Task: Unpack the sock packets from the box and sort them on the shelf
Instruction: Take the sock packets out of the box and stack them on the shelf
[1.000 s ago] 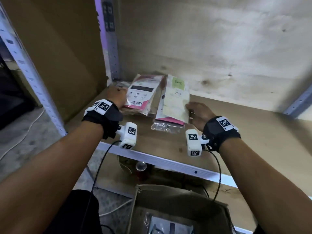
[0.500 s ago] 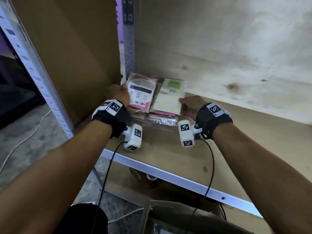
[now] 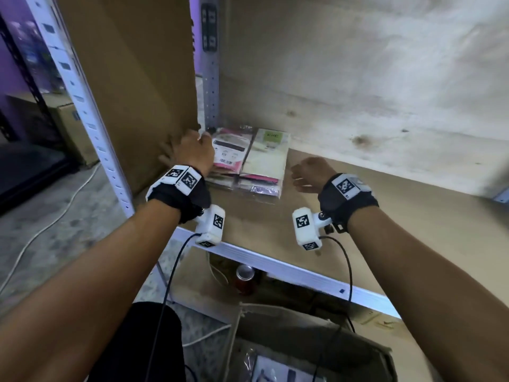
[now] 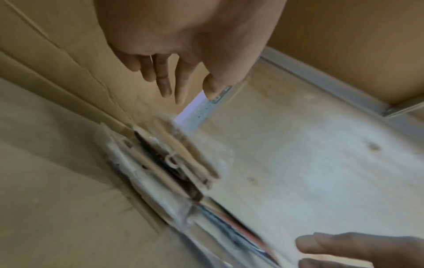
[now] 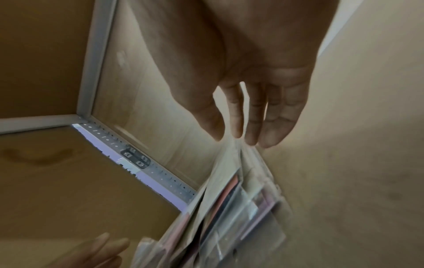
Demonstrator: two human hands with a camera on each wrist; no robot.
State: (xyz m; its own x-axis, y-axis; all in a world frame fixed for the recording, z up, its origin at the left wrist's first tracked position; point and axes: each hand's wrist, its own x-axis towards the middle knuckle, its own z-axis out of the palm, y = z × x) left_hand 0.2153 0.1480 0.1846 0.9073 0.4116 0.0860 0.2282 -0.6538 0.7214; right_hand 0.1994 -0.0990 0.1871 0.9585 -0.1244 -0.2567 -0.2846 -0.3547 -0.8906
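Two stacks of sock packets lie side by side in the shelf's back left corner: a pink-and-white one with a barcode [image 3: 230, 155] and a pale one with a green label [image 3: 265, 161]. My left hand [image 3: 190, 150] hovers just left of them by the cardboard side panel, fingers straight [image 4: 165, 85] and holding nothing. A short gap right of the stacks is my right hand [image 3: 307, 173], fingers relaxed [image 5: 250, 127] and empty. The packets' edges [image 4: 165, 163] [image 5: 231, 208] show blurred in both wrist views.
The wooden shelf board [image 3: 385, 244] stretches bare to the right, with a metal front rail [image 3: 275, 263]. Below stands the open cardboard box [image 3: 303, 329] with a packet inside [image 3: 278, 370]. A can [image 3: 244, 278] sits on the lower level. A metal post [image 3: 210, 78] rises in the corner.
Both hands pushed the two stacks back into the corner, then came off them. The right hand has drawn away to the right and the left hand has lifted.
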